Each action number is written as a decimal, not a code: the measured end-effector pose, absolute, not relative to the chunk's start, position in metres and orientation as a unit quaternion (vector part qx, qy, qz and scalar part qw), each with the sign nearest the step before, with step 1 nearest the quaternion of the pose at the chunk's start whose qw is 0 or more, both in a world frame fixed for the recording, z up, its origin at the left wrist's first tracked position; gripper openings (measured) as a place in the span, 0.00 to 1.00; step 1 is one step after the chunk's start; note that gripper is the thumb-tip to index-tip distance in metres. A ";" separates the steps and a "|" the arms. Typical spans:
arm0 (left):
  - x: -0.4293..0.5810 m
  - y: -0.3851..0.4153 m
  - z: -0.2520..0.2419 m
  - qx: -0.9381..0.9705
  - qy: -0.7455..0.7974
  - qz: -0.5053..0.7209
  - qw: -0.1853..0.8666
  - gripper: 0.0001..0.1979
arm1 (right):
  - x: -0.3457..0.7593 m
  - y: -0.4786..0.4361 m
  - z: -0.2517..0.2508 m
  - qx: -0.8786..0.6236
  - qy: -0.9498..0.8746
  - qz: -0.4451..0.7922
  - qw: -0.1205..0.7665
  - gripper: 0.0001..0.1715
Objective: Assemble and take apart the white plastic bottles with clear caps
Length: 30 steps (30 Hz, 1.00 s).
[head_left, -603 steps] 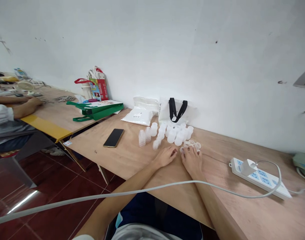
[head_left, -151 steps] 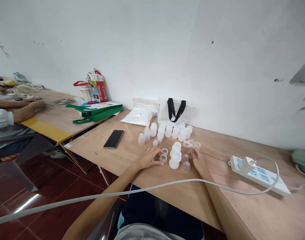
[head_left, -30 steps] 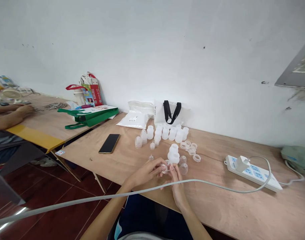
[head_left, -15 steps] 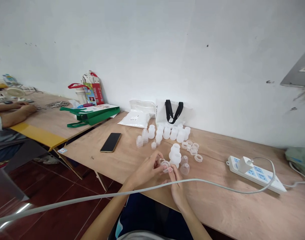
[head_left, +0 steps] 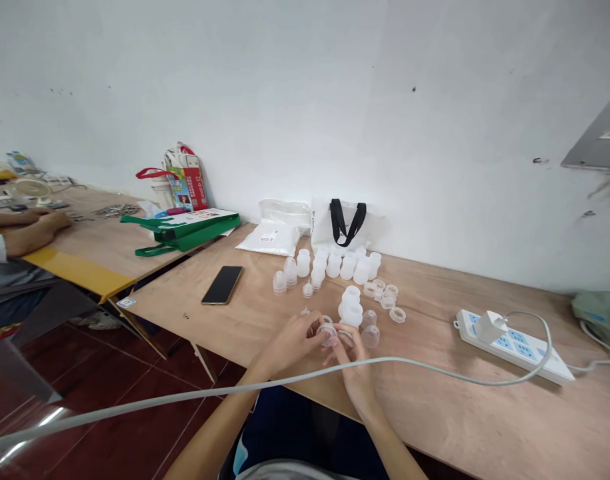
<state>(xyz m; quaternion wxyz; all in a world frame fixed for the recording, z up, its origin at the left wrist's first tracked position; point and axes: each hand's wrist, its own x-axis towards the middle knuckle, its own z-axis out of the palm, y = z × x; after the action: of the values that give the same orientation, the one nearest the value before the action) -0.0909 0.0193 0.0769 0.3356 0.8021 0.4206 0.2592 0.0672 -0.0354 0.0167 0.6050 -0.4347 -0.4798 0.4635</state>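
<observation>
Near the table's front edge, a clear plastic ring is gripped between the fingers of my left hand and my right hand. Both hands are closed around its sides, and the fingers partly cover it. Behind my left fingers a small clear tip shows; its lower part is hidden. Just beyond my right hand stand a few frosted white bottles and two clear domed caps. Farther right lie several loose clear rings.
More frosted bottles and domed caps stand farther back. A phone lies left and a power strip right. A grey cable crosses in front of my hands. Another person's hands rest on the left table.
My right fingers have shifted up along the ring and now bend over it. The ring has turned slightly, and a small clear tip now shows behind my left hand.
</observation>
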 end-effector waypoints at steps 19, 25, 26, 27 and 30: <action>-0.098 0.014 0.084 0.868 0.441 0.107 0.203 0.14 | 0.069 -0.031 0.001 -0.479 -0.610 0.334 0.536 0.19; -0.096 0.018 0.070 0.888 0.423 0.096 0.155 0.12 | 0.070 -0.032 -0.001 -0.506 -0.616 0.321 0.511 0.14; -0.096 0.019 0.068 0.891 0.416 0.096 0.152 0.11 | 0.070 -0.032 -0.002 -0.509 -0.616 0.319 0.510 0.14; -0.097 0.020 0.067 0.894 0.411 0.098 0.153 0.11 | 0.070 -0.032 -0.002 -0.511 -0.611 0.319 0.514 0.14; -0.100 0.020 0.065 0.893 0.397 0.120 0.173 0.14 | 0.070 -0.030 -0.001 -0.503 -0.576 0.348 0.542 0.16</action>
<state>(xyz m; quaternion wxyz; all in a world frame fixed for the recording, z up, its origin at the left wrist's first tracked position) -0.0999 0.0201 0.0653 0.1735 0.8931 0.3973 0.1199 0.0704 -0.0299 -0.0012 0.5424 -0.5026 -0.5765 0.3477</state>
